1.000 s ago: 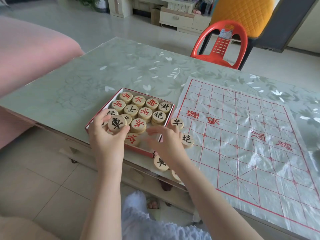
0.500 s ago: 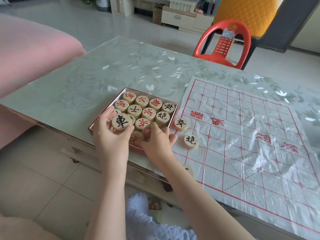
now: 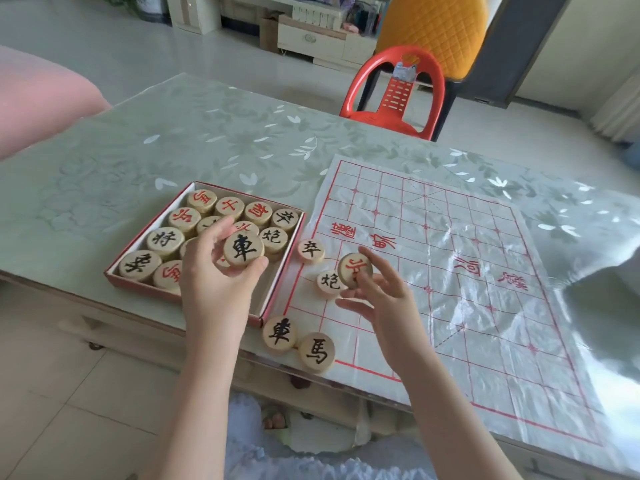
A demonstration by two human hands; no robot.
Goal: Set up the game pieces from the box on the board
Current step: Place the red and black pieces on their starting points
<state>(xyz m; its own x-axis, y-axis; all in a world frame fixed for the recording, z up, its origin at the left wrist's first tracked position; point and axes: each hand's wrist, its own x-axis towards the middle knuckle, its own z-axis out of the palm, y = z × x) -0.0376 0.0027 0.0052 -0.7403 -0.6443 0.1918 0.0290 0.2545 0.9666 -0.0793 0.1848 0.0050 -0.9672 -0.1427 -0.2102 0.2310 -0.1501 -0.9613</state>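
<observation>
A red-rimmed box [image 3: 119, 276] on the table holds several round wooden pieces with red or black characters. My left hand [image 3: 216, 289] hovers over the box, shut on a black-character piece [image 3: 243, 250]. My right hand [image 3: 382, 299] is over the left edge of the plastic board [image 3: 467, 271], shut on a red-character piece [image 3: 354, 269] pinched in its fingertips. On the board's left side lie two black-character pieces [image 3: 310, 251] [image 3: 328, 282]. Two more [image 3: 279, 334] [image 3: 316, 352] lie at the near left corner.
The table [image 3: 207, 143] has a pale green floral cover. A red plastic chair [image 3: 398, 95] stands at its far side, a yellow chair [image 3: 436, 32] behind. A pink cushion [image 3: 38, 98] lies to the left. The board's right part is crumpled and glares.
My right hand lifted a red-character piece out of the box and carried it right, over the board's edge. My left hand keeps its black piece above the box.
</observation>
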